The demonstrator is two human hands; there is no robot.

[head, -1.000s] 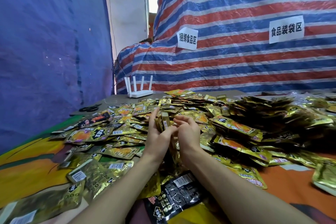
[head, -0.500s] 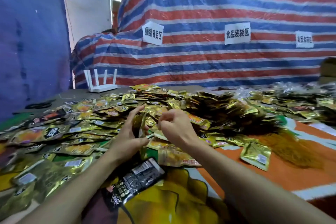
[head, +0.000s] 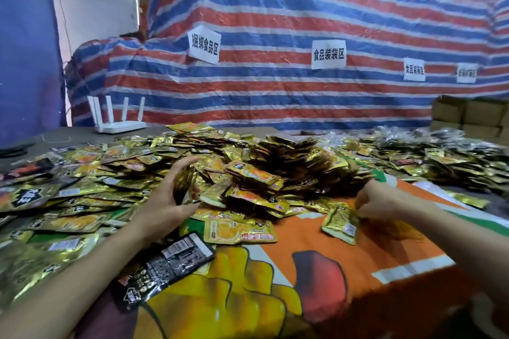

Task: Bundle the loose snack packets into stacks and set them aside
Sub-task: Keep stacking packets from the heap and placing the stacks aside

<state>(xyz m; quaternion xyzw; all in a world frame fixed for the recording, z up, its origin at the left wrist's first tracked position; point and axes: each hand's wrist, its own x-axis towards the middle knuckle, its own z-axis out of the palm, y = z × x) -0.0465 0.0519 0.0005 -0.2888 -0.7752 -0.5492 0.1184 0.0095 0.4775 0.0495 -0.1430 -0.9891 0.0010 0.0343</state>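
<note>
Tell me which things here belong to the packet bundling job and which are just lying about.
Job: stack of packets in the left hand; gold packet pinched by the right hand; heap of packets.
Lying about: router; paper signs; cardboard boxes; striped tarp.

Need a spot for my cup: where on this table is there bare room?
The biggest free patch is the near orange and yellow printed cloth, bordered by the black packet, the flat gold packet and the tilted gold packet at the right hand. A grey strip beside the white router is mostly free. The heap is crowded.
</note>
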